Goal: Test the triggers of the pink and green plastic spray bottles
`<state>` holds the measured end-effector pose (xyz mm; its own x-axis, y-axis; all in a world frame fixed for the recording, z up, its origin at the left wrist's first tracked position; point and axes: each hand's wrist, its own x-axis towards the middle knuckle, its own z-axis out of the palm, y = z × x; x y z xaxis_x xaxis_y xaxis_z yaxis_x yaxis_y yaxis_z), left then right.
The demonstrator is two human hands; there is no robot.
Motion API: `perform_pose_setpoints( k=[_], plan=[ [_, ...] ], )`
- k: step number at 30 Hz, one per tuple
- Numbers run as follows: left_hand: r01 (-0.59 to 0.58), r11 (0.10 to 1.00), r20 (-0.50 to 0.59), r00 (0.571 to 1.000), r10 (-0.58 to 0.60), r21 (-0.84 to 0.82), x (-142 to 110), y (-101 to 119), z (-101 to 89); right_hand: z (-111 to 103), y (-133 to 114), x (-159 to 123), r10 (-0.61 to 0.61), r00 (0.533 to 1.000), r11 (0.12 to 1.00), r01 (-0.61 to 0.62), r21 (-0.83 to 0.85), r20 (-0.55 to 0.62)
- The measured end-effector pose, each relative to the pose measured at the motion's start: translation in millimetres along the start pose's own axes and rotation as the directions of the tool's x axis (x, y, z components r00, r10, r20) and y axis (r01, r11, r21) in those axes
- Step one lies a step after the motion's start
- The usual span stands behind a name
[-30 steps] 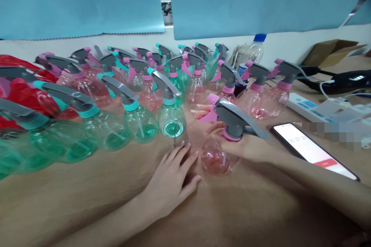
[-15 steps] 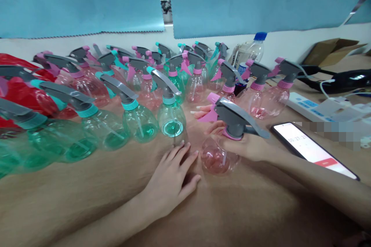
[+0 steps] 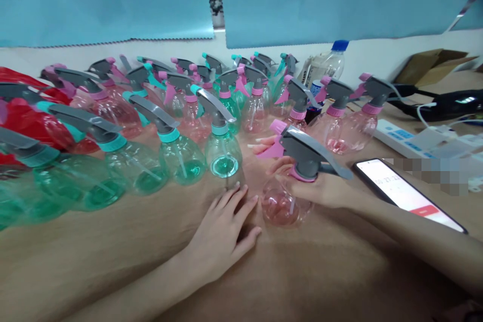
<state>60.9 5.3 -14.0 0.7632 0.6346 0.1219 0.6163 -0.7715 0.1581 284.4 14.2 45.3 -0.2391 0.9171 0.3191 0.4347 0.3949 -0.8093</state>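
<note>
A pink spray bottle (image 3: 281, 204) with a grey and pink trigger head stands upright on the table (image 3: 302, 271). My right hand (image 3: 313, 186) is wrapped round its neck from the right, some fingers stretching past the pink trigger. Flat on the tabletop, just left of that bottle, lies my left hand (image 3: 226, 231), fingers spread and holding nothing. Beyond its fingertips stands a green spray bottle (image 3: 223, 153) with a turquoise collar. Another green spray bottle (image 3: 183, 161) is beside that one, in a row running left.
Several more pink and green spray bottles crowd the back, some pink ones (image 3: 362, 121) at right. A red plastic bag (image 3: 22, 121) is far left. On the right are a phone (image 3: 407, 191), a white power strip (image 3: 403, 138), a cardboard box (image 3: 430, 68) and a clear blue-capped bottle (image 3: 332, 63).
Both hands and the pink spray bottle stay practically where they were. The view has shifted very slightly, and the phone's timer display has advanced.
</note>
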Motion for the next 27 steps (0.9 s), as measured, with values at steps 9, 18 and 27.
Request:
perform_pose_setpoints(
  k=[9,18,27],
  plan=[
    [0.007,1.000,0.002,1.000,-0.007,-0.005,-0.2,0.6,-0.6,-1.1,0.9,1.0,-0.029,0.999,0.995,0.031,-0.097,0.026],
    [0.003,1.000,-0.012,1.000,-0.003,0.003,0.3,-0.4,0.0,-2.0,-3.5,0.1,0.006,1.000,0.993,-0.006,-0.118,0.002],
    [-0.002,1.000,-0.016,1.000,0.002,0.013,-0.3,-1.2,1.2,-2.2,-6.0,0.9,-0.041,0.999,0.999,0.041,0.011,0.014]
  ],
)
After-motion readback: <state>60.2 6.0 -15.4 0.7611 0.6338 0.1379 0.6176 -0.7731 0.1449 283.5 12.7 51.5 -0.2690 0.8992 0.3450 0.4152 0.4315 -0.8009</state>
